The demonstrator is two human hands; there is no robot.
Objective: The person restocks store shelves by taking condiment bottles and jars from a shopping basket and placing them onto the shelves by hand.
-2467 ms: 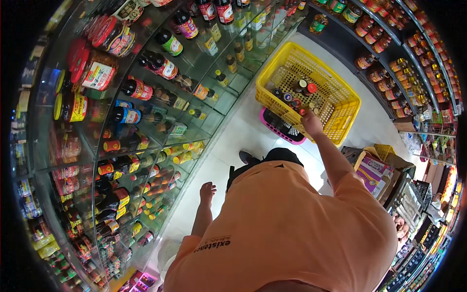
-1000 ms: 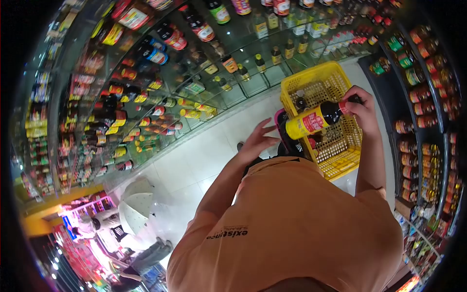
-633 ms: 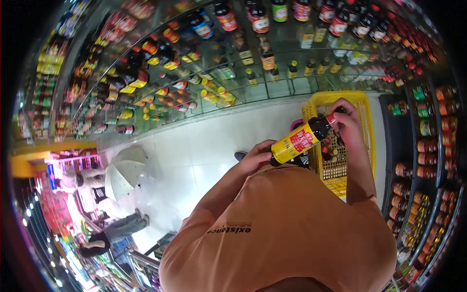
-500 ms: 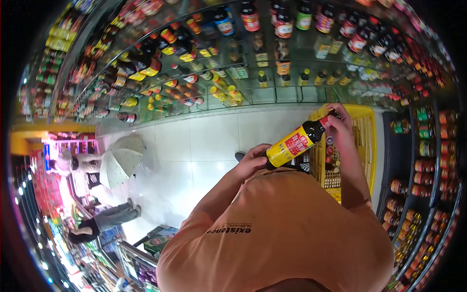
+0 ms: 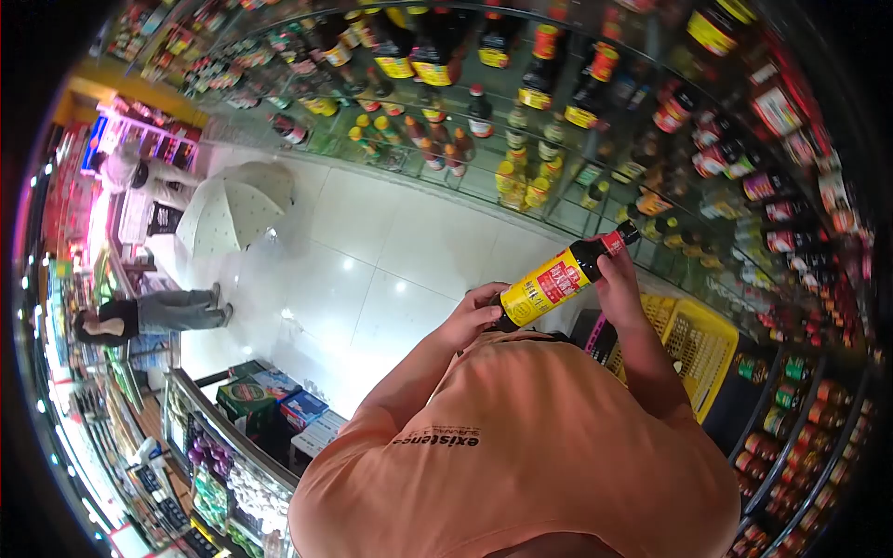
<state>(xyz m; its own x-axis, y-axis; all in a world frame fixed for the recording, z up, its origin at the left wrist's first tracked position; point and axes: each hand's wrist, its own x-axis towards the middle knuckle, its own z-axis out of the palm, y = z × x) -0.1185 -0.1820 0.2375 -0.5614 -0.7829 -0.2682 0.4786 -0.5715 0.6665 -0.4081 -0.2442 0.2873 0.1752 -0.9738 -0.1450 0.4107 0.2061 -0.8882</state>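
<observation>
A dark bottle with a yellow and red label is tilted in front of the orange shirt, its dark cap toward the upper right. My left hand grips the bottle's base end. Near the neck, my right hand has its fingers closed on the bottle. The label faces up between both hands. Beyond the bottle stand glass shelves with many sauce bottles.
A yellow basket is beyond my right forearm. Racks of jars stand at the lower right. At left are a pale umbrella, a person in grey trousers and another person by lit displays. Boxes lie lower left.
The view has turned, so the shelves slant down to the right and the basket appears lower. The bottle's cap now shows clear of my right hand, whose grip sits lower on the neck.
</observation>
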